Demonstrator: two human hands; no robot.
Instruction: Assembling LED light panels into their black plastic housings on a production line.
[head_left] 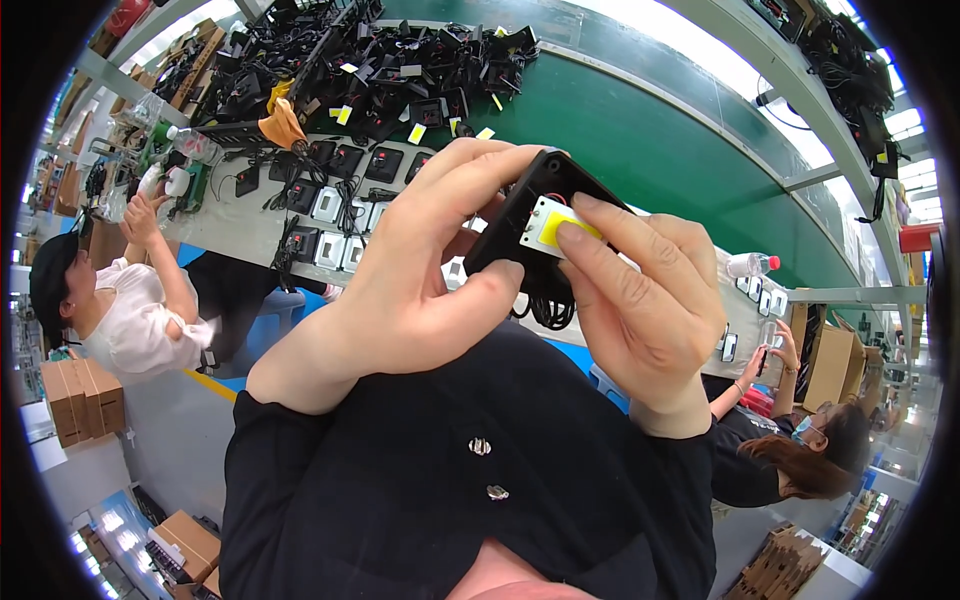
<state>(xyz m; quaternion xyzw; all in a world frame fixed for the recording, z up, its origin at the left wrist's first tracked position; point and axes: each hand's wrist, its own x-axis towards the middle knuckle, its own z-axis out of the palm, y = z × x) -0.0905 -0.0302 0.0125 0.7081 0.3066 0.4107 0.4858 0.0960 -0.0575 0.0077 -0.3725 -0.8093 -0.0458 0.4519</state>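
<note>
My left hand (415, 245) grips a black plastic housing (500, 222), thumb below and fingers above, with its hollow side facing me. At the mouth of the housing sits a white plate with a yellow LED panel (549, 228), tilted and partly covered by fingers. My right hand (645, 290) pinches this plate by its right part, thumb and fingertips on the yellow face. A bit of red wire shows behind the plate. Below the housing hangs a coiled black cable (550, 313); whether it is attached is hidden.
A heap of black housings and cables (420, 80) covers the far left of the green bench (640, 130). White frames (328, 204) lie in rows nearer me. A bottle (750, 265) stands at right. Co-workers sit left (130, 310) and right (800, 450). A metal shelf frame (760, 90) rises beyond.
</note>
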